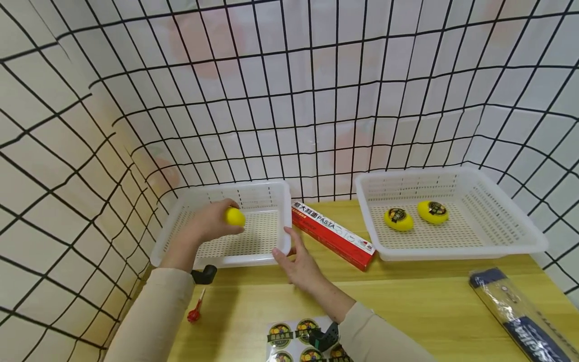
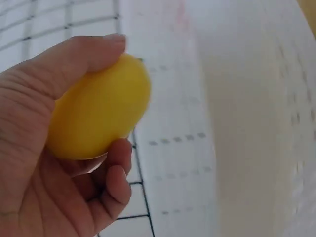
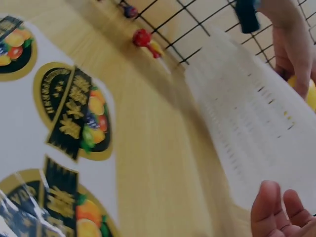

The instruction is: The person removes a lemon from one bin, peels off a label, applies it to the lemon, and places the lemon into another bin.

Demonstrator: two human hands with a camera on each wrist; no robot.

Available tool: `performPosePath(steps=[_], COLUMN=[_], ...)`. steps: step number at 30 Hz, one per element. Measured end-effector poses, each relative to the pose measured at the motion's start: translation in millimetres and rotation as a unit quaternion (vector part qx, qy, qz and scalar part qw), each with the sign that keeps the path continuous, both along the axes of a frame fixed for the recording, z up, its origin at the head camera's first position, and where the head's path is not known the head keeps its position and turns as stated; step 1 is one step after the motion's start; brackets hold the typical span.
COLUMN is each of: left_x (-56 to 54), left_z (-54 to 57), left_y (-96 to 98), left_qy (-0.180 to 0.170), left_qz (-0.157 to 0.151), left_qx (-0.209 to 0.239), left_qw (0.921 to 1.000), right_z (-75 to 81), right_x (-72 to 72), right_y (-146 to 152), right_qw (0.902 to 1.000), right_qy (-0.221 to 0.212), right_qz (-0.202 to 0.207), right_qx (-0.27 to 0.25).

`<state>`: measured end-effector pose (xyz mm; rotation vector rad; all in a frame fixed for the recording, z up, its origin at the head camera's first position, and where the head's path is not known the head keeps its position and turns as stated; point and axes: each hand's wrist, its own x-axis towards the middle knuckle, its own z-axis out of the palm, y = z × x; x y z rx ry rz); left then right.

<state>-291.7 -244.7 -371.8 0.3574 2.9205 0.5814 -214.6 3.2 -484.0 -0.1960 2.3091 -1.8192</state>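
My left hand (image 1: 210,221) holds a plain yellow lemon (image 1: 235,216) over the left white basket (image 1: 253,260). In the left wrist view, the thumb lies along the top of the lemon (image 2: 106,106) and the fingers curl beneath it. At the front right corner of that basket is my right hand (image 1: 302,266), gripping the rim with thumb and fingers. The right wrist view shows its fingertips (image 3: 266,202) against the basket wall (image 3: 256,123). Two lemons (image 1: 398,219) with dark round stickers lie in the right white basket (image 1: 461,251).
A red pasta box (image 1: 332,235) lies slanted between the baskets. Nearer are a red lollipop (image 1: 194,314), a sheet of round fruit stickers (image 1: 289,334) and a clear-and-navy package (image 1: 520,314). Black wire mesh (image 1: 312,100) encloses the table at the back and sides.
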Motion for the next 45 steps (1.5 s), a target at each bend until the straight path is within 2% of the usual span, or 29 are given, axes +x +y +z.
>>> performPosePath(steps=[2,4,5,7,9,12,15,18,21,25,30,32,36,38,42,45], left_x=[16.2,32.8,41.8,61.4,79.5,101.6,115.5,125.8,134.3,144.8,151.8,151.1,144.9,138.4,121.1,109.9], left_z=[-0.9,-4.0,-5.9,-10.3,-15.7,-23.9,-31.9,-38.1,-41.8,-47.2,-59.4,-65.6,-78.8,-85.4,-97.4,-104.3], left_y=[5.8,11.1,14.2,21.1,27.3,33.6,35.3,40.2,46.8,57.3,79.9,93.2,121.9,136.0,162.0,176.2], left_qy=[0.043,0.085,0.103,0.127,0.13,0.099,0.058,0.026,-0.004,-0.042,-0.094,-0.103,-0.103,-0.104,-0.1,-0.097], left_qz=[0.014,0.03,0.038,0.047,0.049,0.05,0.057,0.052,0.029,-0.017,-0.04,-0.049,-0.056,-0.047,-0.009,0.023], left_qx=[0.043,0.106,0.138,0.217,0.282,0.337,0.348,0.362,0.375,0.373,0.367,0.355,0.325,0.316,0.305,0.282], left_qw=[0.9981,0.9903,0.9843,0.9668,0.9492,0.9351,0.934,0.9302,0.9265,0.9268,0.9248,0.9277,0.9385,0.9417,0.9469,0.9542], right_z=[2.3,5.5,7.2,11.0,13.5,14.9,13.8,11.1,6.2,-2.9,-9.4,-11.3,-16.7,-19.4,-22.6,-23.7], right_x=[-1.2,-2.6,-2.7,-1.3,2.2,11.7,24.9,43.2,61.4,81.1,95.7,99.9,106.6,108.1,108.8,109.4], right_y=[3,7,9,15,22,35,49,66,79,91,98,100,101,102,102,103], right_qw=[0.9998,0.9992,0.9988,0.9983,0.9985,0.9989,0.9961,0.9872,0.9761,0.9638,0.9519,0.9479,0.938,0.9299,0.9139,0.9106], right_qy=[-0.005,-0.013,-0.016,-0.02,-0.019,-0.015,-0.007,0.005,0.019,0.032,0.047,0.058,0.095,0.121,0.159,0.164], right_qz=[0.013,0.027,0.033,0.038,0.033,0.026,0.054,0.106,0.148,0.184,0.194,0.188,0.181,0.181,0.187,0.191], right_qx=[0.012,0.026,0.033,0.039,0.04,0.036,0.07,0.119,0.158,0.19,0.232,0.251,0.28,0.296,0.323,0.328])
